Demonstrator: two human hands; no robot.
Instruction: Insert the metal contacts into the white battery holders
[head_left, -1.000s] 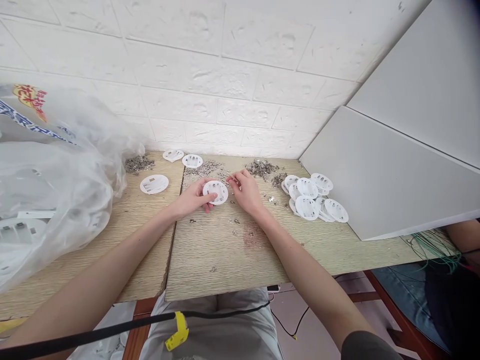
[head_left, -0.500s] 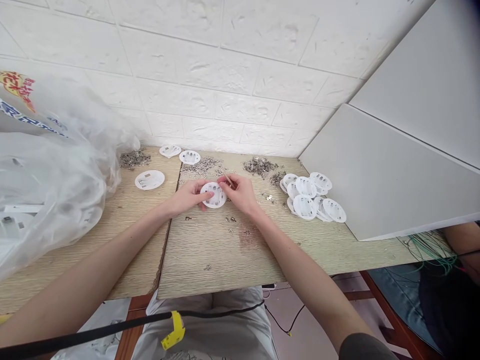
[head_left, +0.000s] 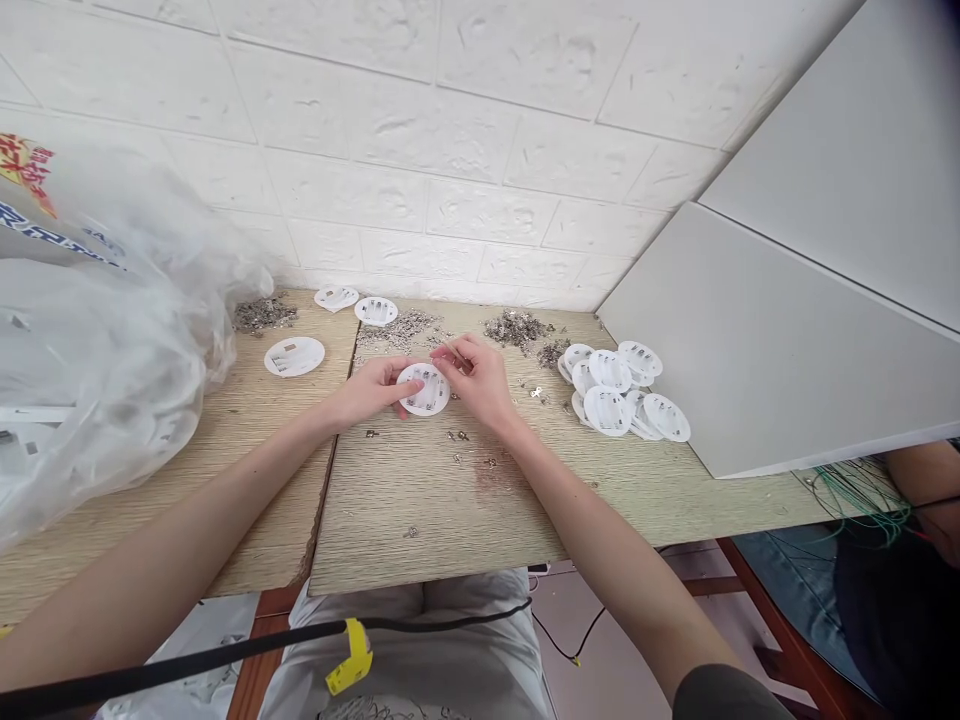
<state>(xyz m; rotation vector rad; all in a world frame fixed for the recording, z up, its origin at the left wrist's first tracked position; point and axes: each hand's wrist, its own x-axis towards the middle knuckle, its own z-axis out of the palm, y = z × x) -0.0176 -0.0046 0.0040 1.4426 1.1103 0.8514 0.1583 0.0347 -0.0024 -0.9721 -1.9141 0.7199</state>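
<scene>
Between thumb and fingers, my left hand (head_left: 373, 391) grips a white round plastic disc (head_left: 429, 397) with metal contacts in its slots. My right hand (head_left: 480, 378) is closed at the disc's upper right edge, its fingertips touching or very near it. A slim stick-like tool (head_left: 453, 345) shows among the right fingers; its ends are mostly hidden. Loose small metal contacts (head_left: 457, 436) lie on the wooden table (head_left: 390, 500) below the hands. Behind the hands are a heap of silvery contacts (head_left: 405, 328) and a darker heap (head_left: 514, 328).
Finished-looking white discs (head_left: 609, 410) are piled at right beside a grey panel (head_left: 750, 350). Single discs (head_left: 295, 357) lie at left, near a plastic bag (head_left: 112, 380) of white parts. A black cable (head_left: 262, 645) crosses over my lap. Another person's arm (head_left: 926, 485) shows at far right.
My right fingers have shifted slightly at the disc's upper edge, and the stick-like tool lies at a different slant. The disc stays in my left hand. The view has shifted a little.
</scene>
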